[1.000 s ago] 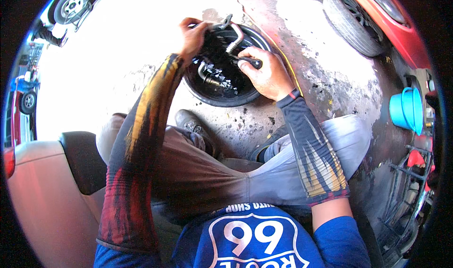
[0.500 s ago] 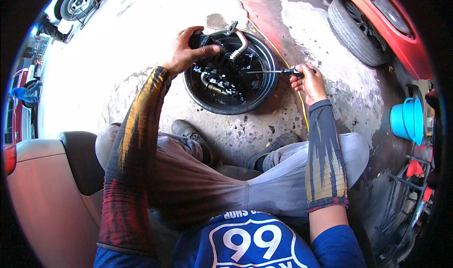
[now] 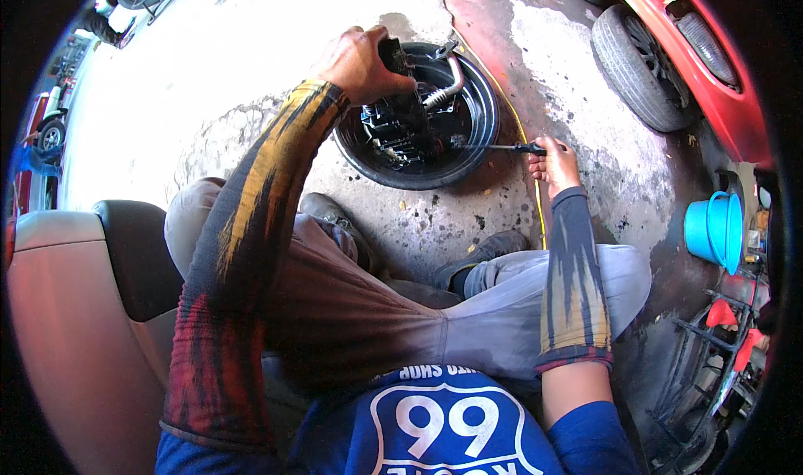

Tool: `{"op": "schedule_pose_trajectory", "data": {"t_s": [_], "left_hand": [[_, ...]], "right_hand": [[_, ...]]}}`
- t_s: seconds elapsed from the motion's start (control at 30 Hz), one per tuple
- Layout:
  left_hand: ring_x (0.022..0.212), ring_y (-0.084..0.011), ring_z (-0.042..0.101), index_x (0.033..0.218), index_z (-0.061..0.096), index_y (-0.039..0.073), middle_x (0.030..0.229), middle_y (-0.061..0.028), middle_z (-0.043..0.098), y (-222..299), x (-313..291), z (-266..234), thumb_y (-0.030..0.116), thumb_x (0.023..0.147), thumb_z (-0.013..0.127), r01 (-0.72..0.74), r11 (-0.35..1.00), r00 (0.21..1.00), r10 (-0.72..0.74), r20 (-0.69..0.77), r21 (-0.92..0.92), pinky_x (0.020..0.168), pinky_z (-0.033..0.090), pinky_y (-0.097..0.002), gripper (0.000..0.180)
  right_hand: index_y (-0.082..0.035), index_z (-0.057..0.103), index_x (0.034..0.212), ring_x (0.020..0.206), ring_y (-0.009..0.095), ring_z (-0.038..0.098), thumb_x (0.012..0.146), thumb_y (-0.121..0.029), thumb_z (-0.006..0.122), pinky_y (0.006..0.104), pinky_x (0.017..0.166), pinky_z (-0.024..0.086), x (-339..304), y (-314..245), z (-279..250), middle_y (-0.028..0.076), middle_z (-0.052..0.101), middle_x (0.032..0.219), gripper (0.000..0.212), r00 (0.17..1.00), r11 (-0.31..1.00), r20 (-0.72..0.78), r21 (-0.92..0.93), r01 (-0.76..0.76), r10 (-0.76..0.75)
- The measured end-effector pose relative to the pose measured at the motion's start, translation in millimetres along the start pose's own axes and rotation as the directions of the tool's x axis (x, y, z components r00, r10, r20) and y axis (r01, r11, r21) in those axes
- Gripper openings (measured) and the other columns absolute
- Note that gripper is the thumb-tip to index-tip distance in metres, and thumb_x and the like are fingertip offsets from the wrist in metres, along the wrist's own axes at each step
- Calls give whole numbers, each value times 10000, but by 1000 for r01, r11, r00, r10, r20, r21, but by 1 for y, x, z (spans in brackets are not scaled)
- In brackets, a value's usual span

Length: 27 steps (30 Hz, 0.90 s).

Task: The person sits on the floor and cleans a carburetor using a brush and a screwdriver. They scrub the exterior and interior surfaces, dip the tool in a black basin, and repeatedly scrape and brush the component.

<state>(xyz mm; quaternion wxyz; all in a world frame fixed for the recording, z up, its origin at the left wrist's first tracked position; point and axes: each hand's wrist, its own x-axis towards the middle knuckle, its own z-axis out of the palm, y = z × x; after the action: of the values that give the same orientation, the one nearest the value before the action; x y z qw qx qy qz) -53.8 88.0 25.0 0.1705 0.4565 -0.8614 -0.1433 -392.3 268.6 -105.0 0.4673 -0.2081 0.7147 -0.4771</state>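
Note:
My left hand [image 3: 364, 67] grips the upper end of a blocky black engine part [image 3: 393, 115], holding it tilted in a round black basin [image 3: 427, 176]. The part is dark, shiny and wet-looking; its lower end sits inside the basin. My right hand [image 3: 554, 164] is closed round the dark handle of a screwdriver [image 3: 506, 147]. Its thin metal shaft crosses the basin's right rim and points at the part. Whether its tip touches the part, I cannot tell. A bent metal pipe [image 3: 452, 78] with a ribbed section leans at the basin's far right side.
A yellow cable [image 3: 520, 128] runs along the stained concrete just right of the basin. A loose tyre [image 3: 640, 69] stands by a red car [image 3: 711, 65] at the far right. Nearer are a blue bucket [image 3: 711, 228] and a metal frame [image 3: 690, 370]. A grey seat [image 3: 63, 299] is on my left.
My left hand has lifted and tilted the black engine part, shifting rightward. The screwdriver has moved slightly right and lower, with its shaft less far into the basin.

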Motion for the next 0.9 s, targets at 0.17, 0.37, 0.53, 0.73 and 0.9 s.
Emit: {"op": "schedule_pose_trajectory", "data": {"t_s": [0.17,0.37,0.53,0.73,0.9], "left_hand": [[965,-342,740,932,765,-84,1025,-273,734,6,14,-12,568,700,866,245,960,961,-258,95,136,846,602,-404,699],[1013,-321,747,1119,742,-20,1018,-223,760,-13,10,-19,788,807,681,405,876,909,-417,-10,262,924,570,-480,868],[761,-285,737,1060,700,-11,933,-164,744,-27,11,-25,954,764,503,461,868,820,-497,284,186,756,590,-417,1028],[639,-134,660,1058,634,-41,792,-110,690,-50,3,-13,545,733,915,273,948,953,-242,181,-167,503,531,-289,727],[619,-141,660,908,700,-50,705,-102,681,-80,27,21,534,782,879,151,965,980,-175,-99,-215,540,562,-315,623]], "right_hand": [[-76,681,934,519,100,576,892,-187,705,257,460,491,2,6,-36,12,639,734,122,999,999,4,7,-45,45],[-60,638,838,452,113,542,853,-148,715,280,376,444,31,38,-68,25,607,656,118,973,966,-46,-120,-228,224],[-42,608,807,424,168,536,839,-144,727,334,359,441,73,118,-34,71,594,614,159,902,898,14,-111,-427,431],[40,661,905,810,386,717,833,-161,744,518,747,587,80,147,27,215,714,834,229,972,509,-220,-848,-148,-84],[-37,692,965,1001,406,621,798,-140,698,538,888,489,76,97,99,217,670,1026,197,680,250,211,-822,512,-702]]}}
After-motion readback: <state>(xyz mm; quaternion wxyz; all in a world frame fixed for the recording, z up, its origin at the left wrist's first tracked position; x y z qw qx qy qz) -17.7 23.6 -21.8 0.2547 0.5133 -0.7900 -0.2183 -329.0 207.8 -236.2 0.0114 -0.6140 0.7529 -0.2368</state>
